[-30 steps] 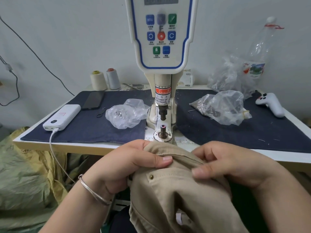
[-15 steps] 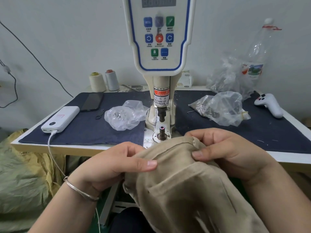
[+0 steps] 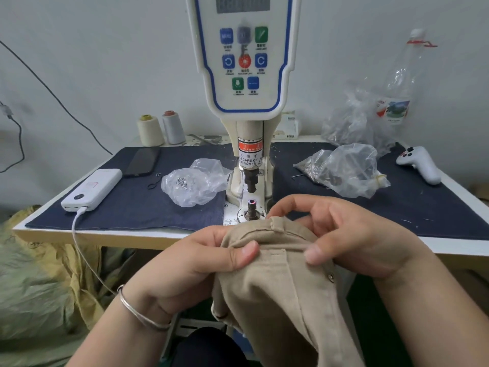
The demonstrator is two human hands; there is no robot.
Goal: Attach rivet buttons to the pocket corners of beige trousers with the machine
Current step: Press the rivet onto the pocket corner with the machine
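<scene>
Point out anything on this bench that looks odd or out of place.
A white game controller lies at the bench's far right and an empty plastic bottle stands against the wall; neither belongs to riveting. Nothing looks spilled or damaged.

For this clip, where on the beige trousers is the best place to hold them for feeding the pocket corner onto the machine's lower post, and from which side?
Hold the folded seam edge of the beige trousers on both sides of the raised corner, coming from the near side. The left hand and right hand already pinch it that way, thumbs on top. That probably keeps the corner taut and the fingers clear of the lower post.
</scene>
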